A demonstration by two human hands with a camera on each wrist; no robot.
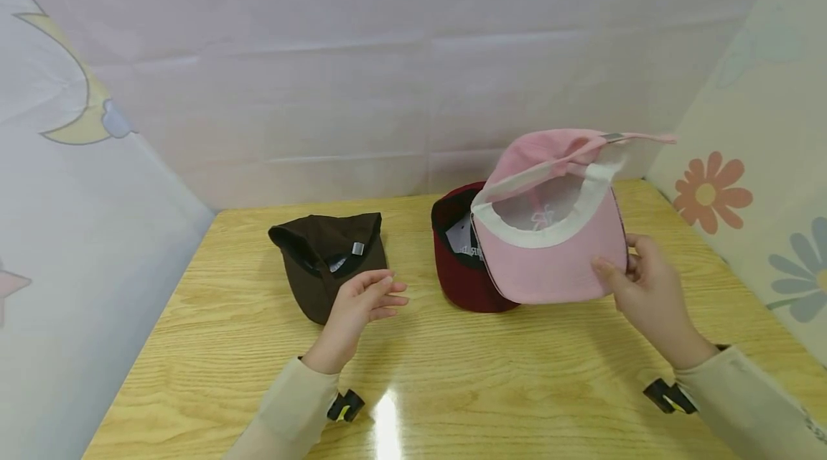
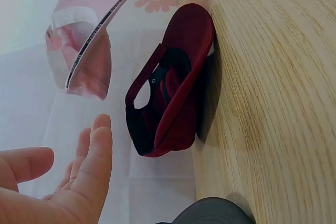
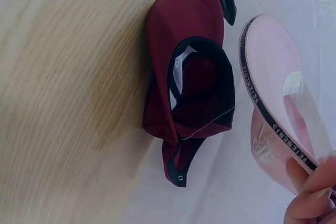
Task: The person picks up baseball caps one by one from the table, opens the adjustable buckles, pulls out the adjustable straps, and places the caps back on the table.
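A pink cap (image 1: 549,266) is held up off the table by my right hand (image 1: 652,302), which pinches the edge of its brim between thumb and fingers. White lining shows inside it, and its strap hangs out at the back. In the right wrist view, black lettered trim runs along the brim of the pink cap (image 3: 270,51). Below and partly behind it, a dark red cap (image 1: 461,280) lies on the table with its inside facing up. My left hand (image 1: 362,309) hovers with loose fingers, holding nothing, near a dark brown cap (image 1: 310,280) that it partly overlaps in the head view.
The wooden table (image 1: 452,388) has a pale cloth wall (image 1: 323,101) behind it. Side panels stand left and right, the right one printed with flowers (image 1: 711,193). A black band with a small device (image 1: 345,406) sits at each wrist.
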